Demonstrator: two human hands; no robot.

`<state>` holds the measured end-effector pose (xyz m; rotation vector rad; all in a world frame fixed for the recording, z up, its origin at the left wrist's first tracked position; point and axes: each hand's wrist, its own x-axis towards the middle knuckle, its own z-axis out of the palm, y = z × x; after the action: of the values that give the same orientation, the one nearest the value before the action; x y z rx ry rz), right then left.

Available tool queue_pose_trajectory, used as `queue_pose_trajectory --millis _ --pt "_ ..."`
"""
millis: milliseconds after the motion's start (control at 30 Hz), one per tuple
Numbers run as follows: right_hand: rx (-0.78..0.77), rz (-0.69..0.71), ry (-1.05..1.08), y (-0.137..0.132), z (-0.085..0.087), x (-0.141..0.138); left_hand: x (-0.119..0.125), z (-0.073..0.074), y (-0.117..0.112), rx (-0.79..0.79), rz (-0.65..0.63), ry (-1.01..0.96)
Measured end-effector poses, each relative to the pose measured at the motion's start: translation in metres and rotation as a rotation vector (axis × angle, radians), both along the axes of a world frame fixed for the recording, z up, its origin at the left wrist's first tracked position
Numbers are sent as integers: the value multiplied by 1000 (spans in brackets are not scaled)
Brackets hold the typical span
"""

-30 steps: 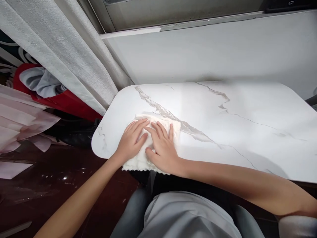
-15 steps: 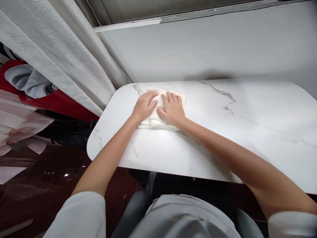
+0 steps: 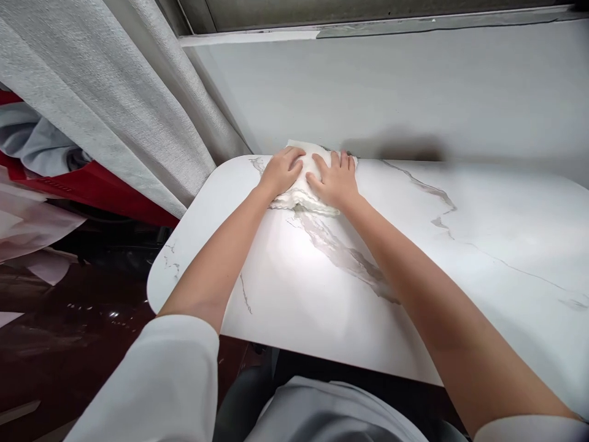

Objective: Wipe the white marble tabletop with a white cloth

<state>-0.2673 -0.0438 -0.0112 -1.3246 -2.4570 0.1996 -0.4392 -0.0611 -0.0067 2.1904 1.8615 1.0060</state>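
Note:
A white folded cloth (image 3: 307, 164) with ruffled front edges lies on the white marble-patterned table (image 3: 285, 288), close against the wall. My left hand (image 3: 280, 174) rests over the cloth's left side, its fingers stretched forward and the thumb apart. On the right side of the cloth, my right hand (image 3: 337, 182) lies flat with fingers spread. Both palms press down from above; neither hand grips the cloth. The cloth's far edge reaches the back edge of the table, and its underside is hidden.
Behind the table stands a pale wall (image 3: 381, 86) with a ledge (image 3: 368, 29) above it. A light grey curtain (image 3: 133, 92) hangs at the left. Beyond it are a red bag (image 3: 110, 193) with grey fabric inside and a dark shiny floor (image 3: 92, 350).
Both hands have slid the cloth forward across the table toward the wall, uncovering a grey vein in the tabletop. The camera view has shifted slightly.

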Motion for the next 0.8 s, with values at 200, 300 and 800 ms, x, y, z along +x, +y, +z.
queue_pose_trajectory --millis 200,300,800 --pt "38 17 -30 19 -3 -4 -8 1 14 -35 -8 26" --pt "26 19 -14 24 -2 -7 -11 2 20 -66 8 57" --pt "39 38 -11 25 1 -55 -56 6 20 -144 65 153"
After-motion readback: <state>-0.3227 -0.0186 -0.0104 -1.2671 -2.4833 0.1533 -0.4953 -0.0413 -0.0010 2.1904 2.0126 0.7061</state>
